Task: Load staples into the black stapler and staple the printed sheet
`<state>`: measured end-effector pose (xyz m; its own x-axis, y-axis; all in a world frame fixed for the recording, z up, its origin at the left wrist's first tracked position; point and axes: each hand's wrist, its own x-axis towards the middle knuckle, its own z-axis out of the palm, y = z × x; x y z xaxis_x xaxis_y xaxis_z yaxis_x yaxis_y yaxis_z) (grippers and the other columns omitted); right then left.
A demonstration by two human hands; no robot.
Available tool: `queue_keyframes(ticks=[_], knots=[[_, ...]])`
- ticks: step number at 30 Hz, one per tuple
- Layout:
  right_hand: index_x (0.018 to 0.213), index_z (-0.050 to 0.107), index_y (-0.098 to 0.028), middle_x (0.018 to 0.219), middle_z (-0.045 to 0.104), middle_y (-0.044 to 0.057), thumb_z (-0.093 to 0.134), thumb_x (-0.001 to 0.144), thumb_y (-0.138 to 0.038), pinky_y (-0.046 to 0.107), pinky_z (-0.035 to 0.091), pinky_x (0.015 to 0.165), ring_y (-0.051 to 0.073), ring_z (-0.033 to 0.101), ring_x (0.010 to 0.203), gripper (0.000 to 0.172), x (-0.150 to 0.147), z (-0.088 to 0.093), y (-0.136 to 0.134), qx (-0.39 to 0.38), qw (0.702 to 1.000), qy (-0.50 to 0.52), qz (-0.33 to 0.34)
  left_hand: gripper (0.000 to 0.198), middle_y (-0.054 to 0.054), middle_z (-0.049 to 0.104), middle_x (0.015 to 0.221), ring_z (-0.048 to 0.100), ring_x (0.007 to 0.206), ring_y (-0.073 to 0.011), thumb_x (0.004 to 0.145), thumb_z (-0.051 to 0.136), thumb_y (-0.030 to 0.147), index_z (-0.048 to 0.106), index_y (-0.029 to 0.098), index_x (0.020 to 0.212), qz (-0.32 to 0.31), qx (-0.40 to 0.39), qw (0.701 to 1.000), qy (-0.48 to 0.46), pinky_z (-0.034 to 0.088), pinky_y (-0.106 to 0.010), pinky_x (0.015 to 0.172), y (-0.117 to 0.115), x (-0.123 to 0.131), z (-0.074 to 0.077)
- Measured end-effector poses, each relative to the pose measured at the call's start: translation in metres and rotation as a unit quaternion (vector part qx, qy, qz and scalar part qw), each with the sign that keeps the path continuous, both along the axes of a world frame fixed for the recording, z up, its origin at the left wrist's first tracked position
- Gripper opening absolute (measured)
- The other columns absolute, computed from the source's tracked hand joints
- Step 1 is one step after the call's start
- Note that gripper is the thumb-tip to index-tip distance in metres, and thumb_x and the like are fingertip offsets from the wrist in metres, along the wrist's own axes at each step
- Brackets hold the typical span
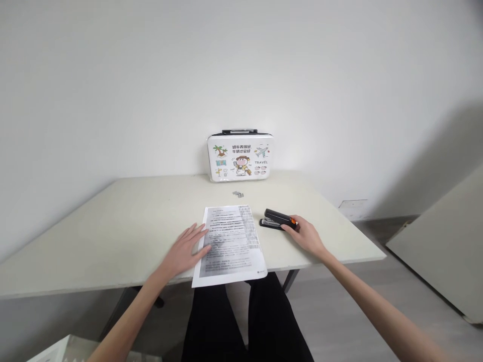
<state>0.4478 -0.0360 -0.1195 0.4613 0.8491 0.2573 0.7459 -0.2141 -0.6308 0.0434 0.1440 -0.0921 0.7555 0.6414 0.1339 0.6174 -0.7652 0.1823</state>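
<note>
A black stapler with an orange patch at its rear lies on the table, its jaws apart. My right hand grips its back end, thumb along the near side. On the left edge of a printed sheet of paper rests my left hand, fingers spread and flat. The paper's lower edge hangs past the table's front edge. Small grey pieces, likely staple strips, lie beyond the paper's top edge; their exact number is hard to make out.
A white carrying case with cartoon prints and a black handle stands upright at the table's back, near the wall. The pale table ends close to my lap. A white panel stands at the right, and a pale box sits low at left.
</note>
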Motion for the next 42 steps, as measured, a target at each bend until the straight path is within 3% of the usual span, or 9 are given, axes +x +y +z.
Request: queue_keyframes(ticks=[16, 28, 34, 37, 40, 42], knots=[[0.125, 0.067, -0.021, 0.115, 0.075, 0.011, 0.058, 0.098, -0.053, 0.032, 0.045, 0.070, 0.026, 0.069, 0.088, 0.043, 0.011, -0.017, 0.065, 0.006, 0.995, -0.064, -0.076, 0.061, 0.002, 0.051, 0.161, 0.035, 0.157, -0.0317, 0.100, 0.051, 0.068, 0.062, 0.033, 0.149, -0.028, 0.011, 0.998, -0.052, 0.026, -0.050, 0.129, 0.007, -0.003, -0.009], [0.124, 0.067, -0.021, 0.110, 0.075, 0.010, 0.058, 0.096, -0.055, 0.033, 0.044, 0.069, 0.024, 0.066, 0.082, 0.044, 0.008, -0.019, 0.068, 0.024, 0.996, -0.037, -0.083, 0.057, 0.001, 0.054, 0.159, 0.038, 0.155, -0.0321, 0.099, 0.057, 0.064, 0.063, 0.035, 0.147, -0.027, -0.014, 0.995, -0.100, 0.025, -0.051, 0.130, 0.006, -0.004, -0.011], [0.114, 0.071, -0.022, 0.106, 0.076, 0.009, 0.061, 0.091, -0.057, 0.033, 0.045, 0.073, 0.024, 0.066, 0.081, 0.043, 0.005, -0.013, 0.064, 0.042, 0.996, 0.020, -0.081, 0.058, 0.004, 0.041, 0.167, 0.031, 0.159, -0.0274, 0.106, 0.050, 0.057, 0.045, 0.039, 0.160, -0.074, -0.024, 0.995, -0.059, 0.022, -0.049, 0.131, -0.010, -0.018, -0.008], [0.111, 0.071, -0.022, 0.095, 0.075, 0.006, 0.064, 0.086, -0.061, 0.033, 0.046, 0.071, 0.022, 0.063, 0.073, 0.046, 0.006, -0.009, 0.059, 0.054, 0.992, 0.069, -0.095, 0.063, 0.005, 0.035, 0.170, 0.026, 0.160, -0.0277, 0.105, 0.051, 0.058, 0.035, 0.041, 0.164, -0.106, -0.009, 0.994, -0.020, 0.017, -0.050, 0.132, -0.020, -0.024, -0.006], [0.109, 0.072, -0.021, 0.074, 0.069, 0.002, 0.062, 0.085, -0.068, 0.032, 0.044, 0.064, 0.021, 0.058, 0.064, 0.053, 0.009, -0.004, 0.048, 0.064, 0.984, 0.119, -0.119, 0.069, 0.004, 0.031, 0.171, 0.025, 0.161, -0.0278, 0.106, 0.050, 0.059, 0.024, 0.041, 0.167, -0.140, -0.007, 0.990, 0.007, 0.011, -0.051, 0.133, -0.029, -0.015, -0.002], [0.110, 0.071, -0.022, 0.070, 0.066, 0.000, 0.060, 0.085, -0.071, 0.030, 0.043, 0.060, 0.019, 0.055, 0.061, 0.056, 0.015, 0.003, 0.033, 0.075, 0.979, 0.144, -0.127, 0.071, 0.003, 0.029, 0.172, 0.024, 0.161, -0.0272, 0.106, 0.048, 0.060, 0.019, 0.041, 0.169, -0.162, -0.017, 0.986, 0.017, 0.010, -0.050, 0.133, -0.035, 0.005, 0.002]])
